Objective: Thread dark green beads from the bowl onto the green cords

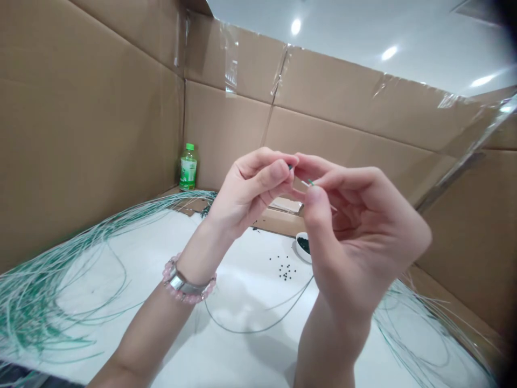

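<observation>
My left hand is raised in front of me, thumb and fingertips pinched on a tiny dark piece, mostly hidden by the fingers. Close beside it, the thumb and forefinger of my right hand pinch the tip of a thin wire, where a green strand and a white strand show. The fingertips of both hands meet or nearly meet. Below them a thin wire curves in a loop over the white tabletop; whether it runs up to my hands is hidden.
Several tiny dark pieces lie scattered near a white bowl of dark bits, partly behind my right hand. Bundles of green and white wires spread at left, more wires at right. A green bottle stands by the cardboard wall.
</observation>
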Motion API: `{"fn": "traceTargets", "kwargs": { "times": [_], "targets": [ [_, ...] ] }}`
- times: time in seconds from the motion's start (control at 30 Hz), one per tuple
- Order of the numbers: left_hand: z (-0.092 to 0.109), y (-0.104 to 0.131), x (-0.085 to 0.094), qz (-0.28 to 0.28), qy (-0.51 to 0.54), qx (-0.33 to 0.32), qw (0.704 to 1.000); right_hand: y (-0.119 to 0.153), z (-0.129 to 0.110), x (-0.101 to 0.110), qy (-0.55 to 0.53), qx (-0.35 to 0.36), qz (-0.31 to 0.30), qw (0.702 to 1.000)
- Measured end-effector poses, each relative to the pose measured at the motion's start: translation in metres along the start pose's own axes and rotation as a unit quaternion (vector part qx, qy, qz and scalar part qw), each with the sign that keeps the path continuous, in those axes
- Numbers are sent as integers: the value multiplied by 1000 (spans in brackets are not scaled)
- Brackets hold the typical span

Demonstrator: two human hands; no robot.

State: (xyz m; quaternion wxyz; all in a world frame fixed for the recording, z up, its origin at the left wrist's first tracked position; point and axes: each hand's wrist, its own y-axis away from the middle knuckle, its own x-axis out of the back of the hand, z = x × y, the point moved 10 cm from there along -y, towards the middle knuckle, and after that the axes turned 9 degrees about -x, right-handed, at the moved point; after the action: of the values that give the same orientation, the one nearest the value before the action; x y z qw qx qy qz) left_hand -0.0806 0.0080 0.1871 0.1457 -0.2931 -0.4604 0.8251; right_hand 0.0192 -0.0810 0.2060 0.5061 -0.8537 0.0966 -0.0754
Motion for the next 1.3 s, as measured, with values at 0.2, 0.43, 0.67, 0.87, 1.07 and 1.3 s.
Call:
{"fn": "traceTargets", "kwargs": {
  "times": [0.2, 0.43, 0.67, 0.87, 1.07, 1.3],
  "targets": [
    [-4, 0, -5, -20, 21, 10, 1000, 1, 0, 1, 27, 23, 7, 999],
    [1, 1, -9, -60, 12, 4, 998, 5, -4, 4, 60, 38, 20, 997],
    [6, 1, -11, -92, 24, -6, 995, 6, -3, 3, 60, 29, 12, 998],
    [4, 0, -8, -86, -3, -4, 996, 4, 0, 4, 56, 23, 13, 998],
    [6, 2, -11, -105, 9, -7, 994, 5, -1, 5, 56, 28, 13, 998],
    [5, 1, -8, -102, -25, -4, 994, 4, -1, 6, 60, 36, 10, 997]
  ]
}}
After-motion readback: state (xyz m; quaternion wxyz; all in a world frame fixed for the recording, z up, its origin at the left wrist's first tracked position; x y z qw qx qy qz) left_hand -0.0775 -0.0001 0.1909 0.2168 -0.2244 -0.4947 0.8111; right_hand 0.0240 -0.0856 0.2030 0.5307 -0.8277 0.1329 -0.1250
